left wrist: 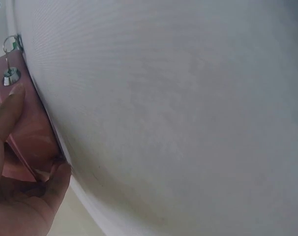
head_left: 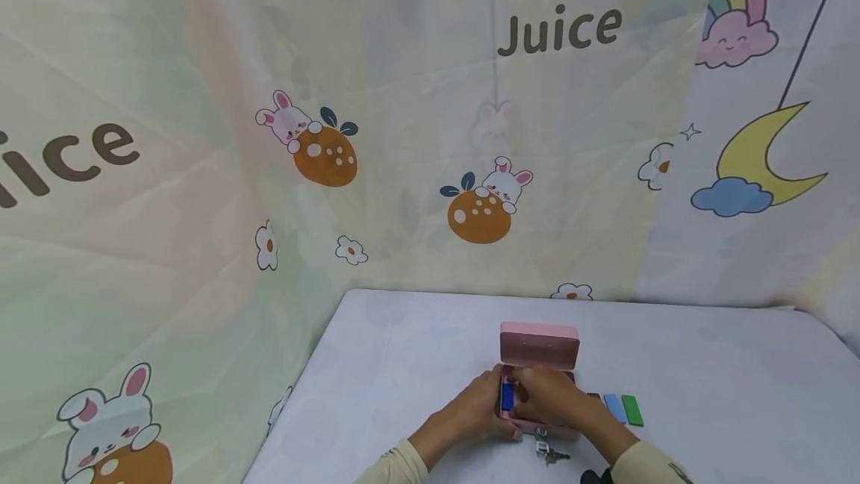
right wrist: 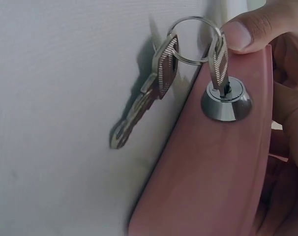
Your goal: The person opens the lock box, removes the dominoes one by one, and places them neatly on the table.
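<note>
A pink metal lock box (head_left: 540,348) stands on the table with its lid raised. My left hand (head_left: 478,405) grips its left side, thumb on the front wall near the lock in the left wrist view and fingers round the far corner. My right hand (head_left: 547,396) reaches down into the box; its fingertips are hidden, so what they hold cannot be seen. A dark blue block (head_left: 507,396) lies inside along the left wall, beside the right hand. On the front, a key sits in the silver lock (right wrist: 226,105), and a second key (right wrist: 163,73) hangs from its ring.
Right of the box lie a light blue block (head_left: 614,408) and a green block (head_left: 632,410), with a dark piece partly hidden by the right arm. A black object (head_left: 594,477) shows at the bottom edge. Printed cloth walls surround the white table (head_left: 396,349).
</note>
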Demonstrator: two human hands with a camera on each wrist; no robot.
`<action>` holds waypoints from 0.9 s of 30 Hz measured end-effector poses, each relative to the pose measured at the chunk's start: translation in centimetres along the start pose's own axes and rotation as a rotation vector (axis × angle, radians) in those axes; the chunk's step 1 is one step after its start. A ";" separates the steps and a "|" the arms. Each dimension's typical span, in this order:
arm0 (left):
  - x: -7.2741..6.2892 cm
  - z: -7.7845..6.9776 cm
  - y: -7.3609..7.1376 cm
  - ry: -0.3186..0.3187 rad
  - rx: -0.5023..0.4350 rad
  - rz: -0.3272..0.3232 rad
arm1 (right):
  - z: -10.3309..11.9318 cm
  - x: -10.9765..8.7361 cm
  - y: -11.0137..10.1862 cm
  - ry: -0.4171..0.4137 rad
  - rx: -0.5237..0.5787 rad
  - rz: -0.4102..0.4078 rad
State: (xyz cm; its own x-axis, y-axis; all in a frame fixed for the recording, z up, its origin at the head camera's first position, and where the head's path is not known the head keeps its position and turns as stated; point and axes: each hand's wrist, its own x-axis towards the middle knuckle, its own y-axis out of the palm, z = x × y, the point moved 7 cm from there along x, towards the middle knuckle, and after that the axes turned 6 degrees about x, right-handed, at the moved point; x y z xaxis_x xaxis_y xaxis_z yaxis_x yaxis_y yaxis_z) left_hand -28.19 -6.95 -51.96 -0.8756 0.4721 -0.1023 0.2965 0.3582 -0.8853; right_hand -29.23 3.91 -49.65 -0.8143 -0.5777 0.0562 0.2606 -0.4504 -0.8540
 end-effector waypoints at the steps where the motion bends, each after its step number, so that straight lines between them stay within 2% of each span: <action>1: 0.0 0.0 0.0 0.000 0.006 0.000 | 0.0 0.0 0.0 0.003 0.000 -0.002; 9: 0.0 -0.1 0.0 0.002 0.015 0.002 | 0.3 0.2 0.6 0.013 0.011 -0.020; 19: 0.0 0.0 0.0 0.009 0.024 -0.003 | 0.0 0.6 1.0 0.105 0.026 -0.037; 27: 0.0 0.0 0.1 0.000 0.036 -0.003 | -0.1 0.6 1.1 0.129 0.036 -0.037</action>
State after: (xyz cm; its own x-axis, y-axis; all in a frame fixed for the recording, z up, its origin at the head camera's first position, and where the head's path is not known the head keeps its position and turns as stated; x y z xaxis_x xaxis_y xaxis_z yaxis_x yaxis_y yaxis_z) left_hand -28.19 -6.91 -52.05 -0.8762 0.4715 -0.0996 0.2801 0.3301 -0.9014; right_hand -29.50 3.13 -50.56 -0.8830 -0.4691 0.0188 0.2455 -0.4955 -0.8332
